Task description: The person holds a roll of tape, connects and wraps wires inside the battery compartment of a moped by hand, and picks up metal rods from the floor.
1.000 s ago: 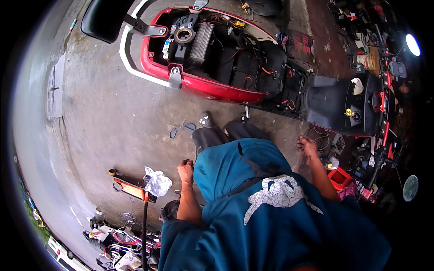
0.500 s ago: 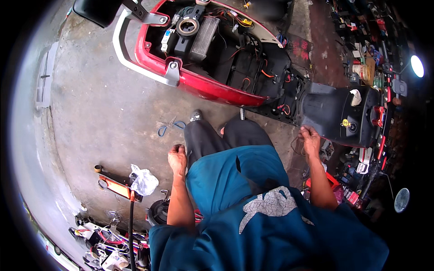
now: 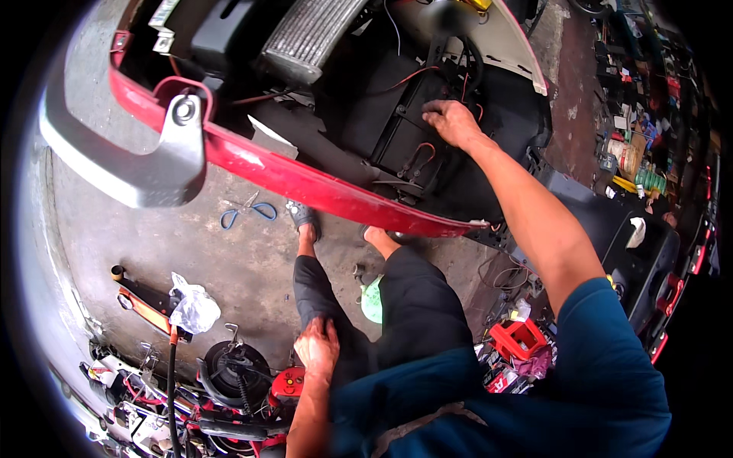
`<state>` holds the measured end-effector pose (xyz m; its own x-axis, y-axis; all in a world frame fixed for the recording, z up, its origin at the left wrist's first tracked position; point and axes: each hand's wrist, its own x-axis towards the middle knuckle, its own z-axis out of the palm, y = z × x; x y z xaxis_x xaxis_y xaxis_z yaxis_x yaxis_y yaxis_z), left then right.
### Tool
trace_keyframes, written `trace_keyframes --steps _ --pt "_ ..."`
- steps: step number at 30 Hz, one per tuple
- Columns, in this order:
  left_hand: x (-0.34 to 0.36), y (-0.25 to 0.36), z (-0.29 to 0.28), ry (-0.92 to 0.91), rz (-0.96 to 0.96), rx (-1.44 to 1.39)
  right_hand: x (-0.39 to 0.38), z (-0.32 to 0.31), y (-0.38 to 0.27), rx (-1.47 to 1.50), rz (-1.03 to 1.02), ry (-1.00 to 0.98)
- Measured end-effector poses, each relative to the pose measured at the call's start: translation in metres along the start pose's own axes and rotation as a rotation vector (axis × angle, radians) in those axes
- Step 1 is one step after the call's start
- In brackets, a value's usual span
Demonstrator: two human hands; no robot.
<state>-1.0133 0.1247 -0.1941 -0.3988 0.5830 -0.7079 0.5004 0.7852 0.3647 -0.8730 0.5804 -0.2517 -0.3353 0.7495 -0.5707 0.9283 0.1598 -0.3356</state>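
Note:
A motor scooter's red body panel [image 3: 259,164] runs across in front of me, its seat area open. My right hand [image 3: 452,122] is inside, over the black compartment [image 3: 374,114], near thin orange wires [image 3: 424,149]. Its thumb and fingers are drawn together; whatever they hold, if anything, is hidden. A finned grey metal part [image 3: 313,34] sits farther left in the body. My left hand [image 3: 317,347] lies on my dark trouser leg, its fingers resting there with nothing visible in them.
A silver grab rail [image 3: 130,172] juts out at left. Blue-handled scissors [image 3: 248,212] lie on the concrete floor. An orange floor jack [image 3: 145,309] with a white plastic bag [image 3: 193,307] stands at lower left. A red bin [image 3: 518,338] and clutter lie at right.
I have bent closer to the scooter. My right hand has moved from beside the black scooter part at right into the open body. My left hand has come to rest on my leg.

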Motion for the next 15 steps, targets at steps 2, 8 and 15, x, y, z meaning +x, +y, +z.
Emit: trace_keyframes --steps 2,8,15 --pt "-0.007 0.005 0.013 0.060 0.017 -0.015 0.036 0.016 0.011 -0.039 0.049 -0.040" --pt "-0.017 0.009 0.031 0.075 -0.005 -0.004 0.073 0.047 0.014 0.418 0.320 -0.327" --pt "-0.014 0.019 0.034 0.080 -0.032 -0.029 0.086 0.031 0.011 0.428 0.288 -0.452"
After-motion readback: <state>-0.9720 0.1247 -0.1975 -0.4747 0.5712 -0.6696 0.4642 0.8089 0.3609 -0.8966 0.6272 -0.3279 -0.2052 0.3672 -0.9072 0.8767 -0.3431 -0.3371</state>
